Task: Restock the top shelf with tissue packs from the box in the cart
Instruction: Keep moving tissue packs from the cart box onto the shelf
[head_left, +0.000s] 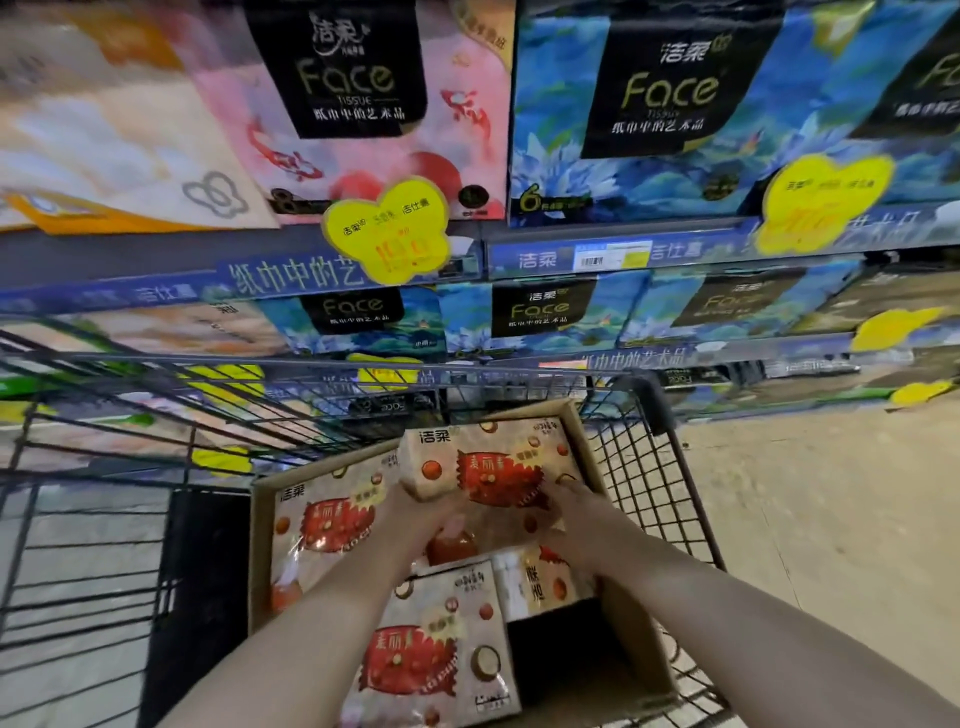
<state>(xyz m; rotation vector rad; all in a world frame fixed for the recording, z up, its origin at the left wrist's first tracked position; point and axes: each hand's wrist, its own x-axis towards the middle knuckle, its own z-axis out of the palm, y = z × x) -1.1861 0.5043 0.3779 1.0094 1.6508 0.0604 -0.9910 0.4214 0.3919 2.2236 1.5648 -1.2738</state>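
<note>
Head view, the only one. The step in hand looks like the pick-up. The person stands over the cart (654, 467) with both bare arms reaching down into the box (262, 525) that sits in it.

The pack (483, 462) being taken is at the box's far right corner. It seems to ride a little above the stock under it, but blur makes that hard to call. The left grip (415, 514) has its fingers curled on the pack's near left corner. The right grip (563, 499) clasps the pack's near right edge, with the fingertips smeared by blur. Both grips are closed on that one pack and hold nothing else.

Also in the box:
- A left pack (322, 519) lies flat along the box's left wall.
- A near pack (421, 654) lies at the box's near side.
- A dark gap shows at the box's near right corner, so the box is probably part emptied.

Beyond the box's far wall, past the cart rail, a shelf (623, 254) edge runs across with Face packs (670, 93) standing on it. I can't tell whether the top shelf is in frame.

Next, I'd judge the pack must come straight up, clear of the box wall and cart rim. Then it goes forward and high to the shelf. The wrapper looks soft and slick, so it needs an even squeeze from both sides.
</note>
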